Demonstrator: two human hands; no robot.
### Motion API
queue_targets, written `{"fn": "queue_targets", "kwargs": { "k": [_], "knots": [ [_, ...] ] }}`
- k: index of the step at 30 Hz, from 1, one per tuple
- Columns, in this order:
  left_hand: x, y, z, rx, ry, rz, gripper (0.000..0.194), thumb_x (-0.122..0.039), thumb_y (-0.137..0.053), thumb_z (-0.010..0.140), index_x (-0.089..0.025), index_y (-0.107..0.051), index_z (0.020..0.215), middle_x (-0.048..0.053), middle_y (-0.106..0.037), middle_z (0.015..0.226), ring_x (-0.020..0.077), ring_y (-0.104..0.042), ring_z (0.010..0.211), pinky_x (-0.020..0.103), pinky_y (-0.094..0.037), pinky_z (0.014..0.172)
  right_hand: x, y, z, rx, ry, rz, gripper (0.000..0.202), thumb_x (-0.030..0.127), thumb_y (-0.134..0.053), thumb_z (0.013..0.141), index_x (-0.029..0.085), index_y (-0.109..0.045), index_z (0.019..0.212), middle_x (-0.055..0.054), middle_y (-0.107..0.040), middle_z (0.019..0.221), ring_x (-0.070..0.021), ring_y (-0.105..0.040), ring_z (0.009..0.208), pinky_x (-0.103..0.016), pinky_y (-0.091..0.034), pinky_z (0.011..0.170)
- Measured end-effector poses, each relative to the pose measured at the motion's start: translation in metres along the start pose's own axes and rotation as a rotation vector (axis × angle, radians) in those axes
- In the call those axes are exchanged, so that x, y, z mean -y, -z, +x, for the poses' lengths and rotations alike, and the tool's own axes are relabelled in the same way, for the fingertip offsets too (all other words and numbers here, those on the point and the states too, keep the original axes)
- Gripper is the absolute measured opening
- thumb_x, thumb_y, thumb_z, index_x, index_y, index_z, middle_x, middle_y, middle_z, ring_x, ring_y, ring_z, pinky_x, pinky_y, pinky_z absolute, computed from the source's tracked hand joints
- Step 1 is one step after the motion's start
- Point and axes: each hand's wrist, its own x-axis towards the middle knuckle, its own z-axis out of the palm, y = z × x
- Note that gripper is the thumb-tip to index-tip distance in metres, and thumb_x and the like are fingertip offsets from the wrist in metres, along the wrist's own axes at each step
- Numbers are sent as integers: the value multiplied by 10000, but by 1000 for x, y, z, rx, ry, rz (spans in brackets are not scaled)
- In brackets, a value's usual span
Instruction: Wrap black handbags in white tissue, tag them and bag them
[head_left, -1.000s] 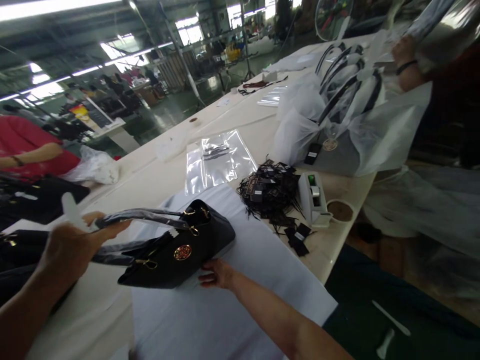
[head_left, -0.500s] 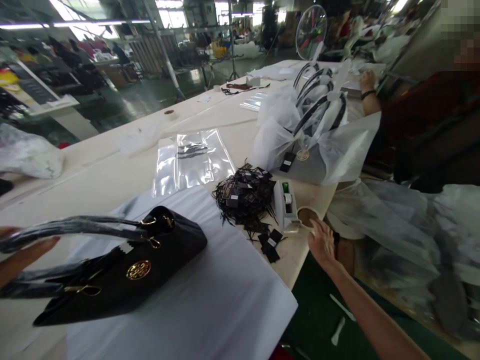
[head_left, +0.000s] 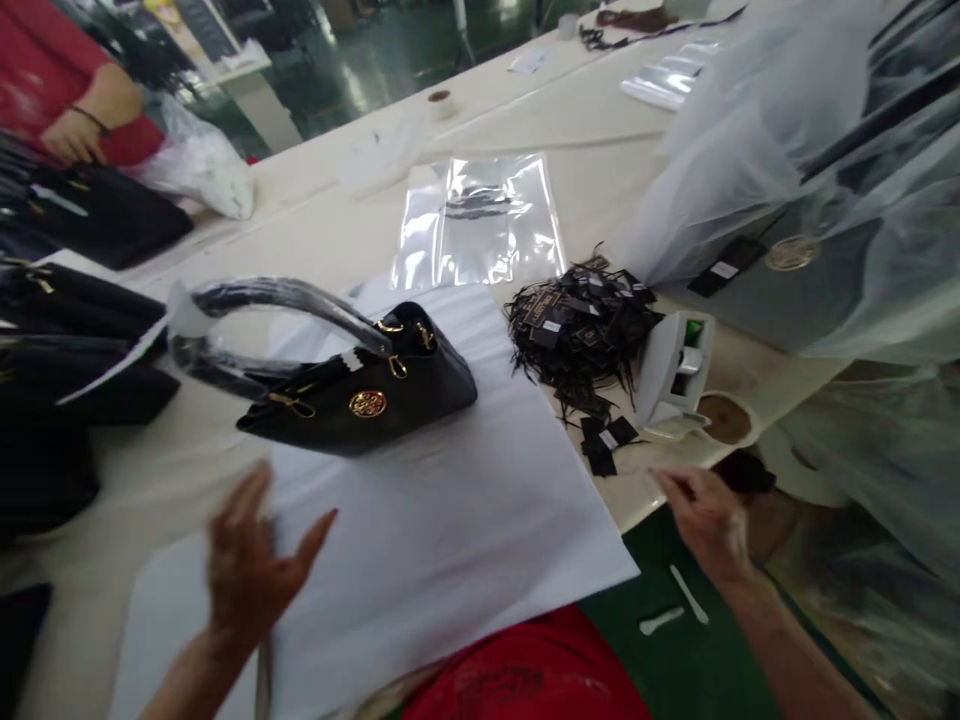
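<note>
A black handbag [head_left: 420, 400] with a gold round emblem and wrapped handles lies tilted on a white sheet [head_left: 450, 540]. In front of it my left hand [head_left: 251, 560] hovers with fingers spread, holding nothing. At the table's right edge, my right hand [head_left: 709, 520] has its fingers pinched together; what is between them, if anything, is too small and blurred to tell. Close to that hand are several black hang tags [head_left: 604, 440], a white tape dispenser [head_left: 671, 375] and a wide roll of tape [head_left: 724, 418]. A larger heap of black tags [head_left: 577, 325] lies behind.
Clear plastic sheets [head_left: 480, 225] lie behind the bag. More black bags [head_left: 82, 300] stand at the left, by a co-worker's hand [head_left: 75, 135]. A bag under translucent wrap [head_left: 817, 270] stands at the right. A small tape roll [head_left: 441, 104] sits farther back.
My left hand has left the bag's handles, and these now stand up on their own. My right hand has moved off the tape roll toward me. The view has turned left and down.
</note>
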Motion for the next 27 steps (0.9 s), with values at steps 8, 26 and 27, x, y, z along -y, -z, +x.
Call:
{"fn": "queue_targets", "kwargs": {
  "k": [8,26,27],
  "knots": [
    [-41,-93,-157,622,-251,-104,685,-457,-499,865,-143,-252,1422,186,-423,1396,319,-382,1301,474,-421,999,151,-75,-96,706,765,303,292,355,-538,884,234,-585,1145,-103,-598,1199,-247,-503,1131,-421,-367,961],
    [-47,-93,-179,413,-108,-24,316,-93,-411,856,-151,-547,1136,117,-635,1070,243,-566,1027,411,-441,878,184,-105,-51,1058,745,25,397,442,-431,918,236,-562,1231,-113,-560,1243,-269,-518,1071,-442,-407,899],
    [-47,-95,-174,400,-104,-26,282,-67,-401,849,-165,-583,1040,93,-648,980,227,-581,947,387,-454,829,188,-101,-48,1082,722,27,419,469,-424,914,231,-564,1228,-115,-559,1243,-272,-519,1073,-445,-407,902]
  ]
}}
